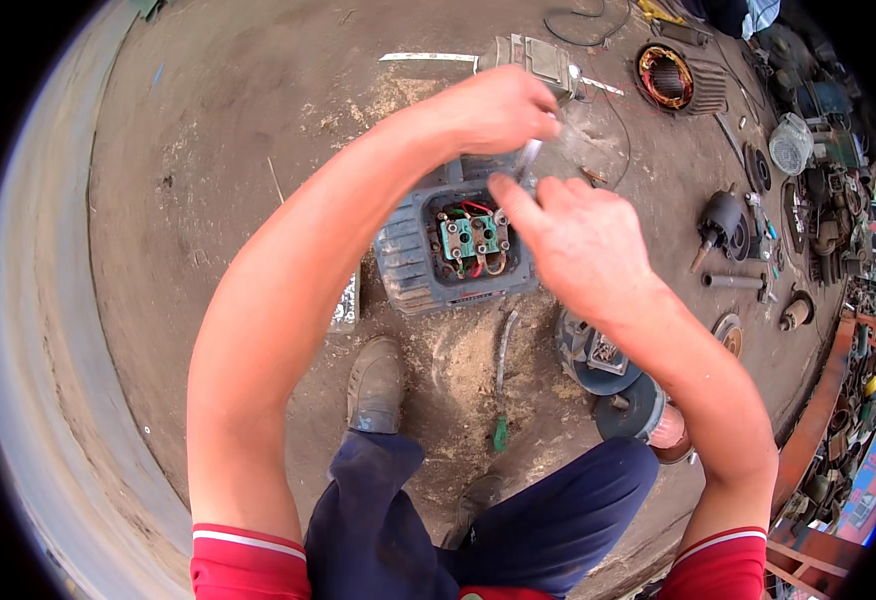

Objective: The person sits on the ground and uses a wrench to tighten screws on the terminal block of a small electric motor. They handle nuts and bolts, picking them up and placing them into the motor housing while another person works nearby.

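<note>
An electric motor with a ribbed grey housing (408, 262) lies on the ground before me, its square terminal box facing up. Inside sits a green terminal block (473, 238) with metal studs, surrounded by red, green and pale wires. My left hand (508, 108) is closed above the box's far side. A short pale, shiny piece (530, 155), smeared by motion, shows below its fingers. Over the box's right edge is my right hand (588, 240), thumb reaching to the far right corner and other fingers curled. What either hand grips cannot be made out.
A green-handled tool (501, 432) lies near my boot (375, 385). At right are dark round motor parts (598, 350), a rotor (723, 215) and a steel pipe (733, 281). Farther off stand a grey motor (528, 62) and a stator with copper windings (665, 78).
</note>
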Demonstrator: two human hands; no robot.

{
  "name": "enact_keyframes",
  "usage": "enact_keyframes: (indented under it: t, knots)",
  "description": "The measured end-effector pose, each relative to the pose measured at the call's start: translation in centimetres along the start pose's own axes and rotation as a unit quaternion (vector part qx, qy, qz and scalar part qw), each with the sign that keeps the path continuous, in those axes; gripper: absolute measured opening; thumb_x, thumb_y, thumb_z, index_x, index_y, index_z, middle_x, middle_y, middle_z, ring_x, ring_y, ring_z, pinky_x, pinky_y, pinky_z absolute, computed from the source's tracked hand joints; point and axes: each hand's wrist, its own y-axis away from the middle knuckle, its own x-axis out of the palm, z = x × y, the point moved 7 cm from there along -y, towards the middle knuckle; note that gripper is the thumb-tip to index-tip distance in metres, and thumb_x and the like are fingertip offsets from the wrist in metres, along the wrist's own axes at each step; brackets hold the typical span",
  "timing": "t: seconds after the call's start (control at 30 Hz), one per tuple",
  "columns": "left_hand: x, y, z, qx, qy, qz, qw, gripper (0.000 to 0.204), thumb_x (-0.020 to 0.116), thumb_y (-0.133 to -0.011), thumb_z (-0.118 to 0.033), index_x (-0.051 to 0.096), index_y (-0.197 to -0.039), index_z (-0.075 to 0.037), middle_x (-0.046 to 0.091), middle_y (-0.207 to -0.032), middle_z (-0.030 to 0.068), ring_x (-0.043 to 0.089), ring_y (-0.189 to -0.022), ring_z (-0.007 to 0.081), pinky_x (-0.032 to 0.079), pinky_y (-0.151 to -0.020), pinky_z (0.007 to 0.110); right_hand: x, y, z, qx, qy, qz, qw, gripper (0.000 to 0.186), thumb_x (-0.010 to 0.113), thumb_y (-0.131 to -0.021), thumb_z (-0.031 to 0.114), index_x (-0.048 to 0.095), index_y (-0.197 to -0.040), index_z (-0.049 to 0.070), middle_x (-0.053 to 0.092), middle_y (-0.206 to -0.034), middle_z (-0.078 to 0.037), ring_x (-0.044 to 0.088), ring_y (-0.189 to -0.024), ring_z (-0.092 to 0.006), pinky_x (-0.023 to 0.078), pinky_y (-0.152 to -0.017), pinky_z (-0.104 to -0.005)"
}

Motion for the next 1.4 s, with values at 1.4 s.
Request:
enact_keyframes:
  t: [1.4]
  knots:
    - [1.8, 7.2, -1.3, 0.085, -0.118, -0.154, 0.977, 0.025, 0.056, -0.095, -0.014, 0.069, -0.11, 0.0, 0.07, -0.107, 0.0188, 0.066, -0.103, 0.038, 0.052, -0.091, 0.045, 5.7, 6.0, -3.7, 0.205, -0.165, 0.091, 0.96, 0.014, 0.065, -0.092, 0.014, 0.069, -0.101, 0.004, 0.065, -0.1, -0.015, 0.068, -0.098, -0.0334, 0.055, -0.084, -0.0448]
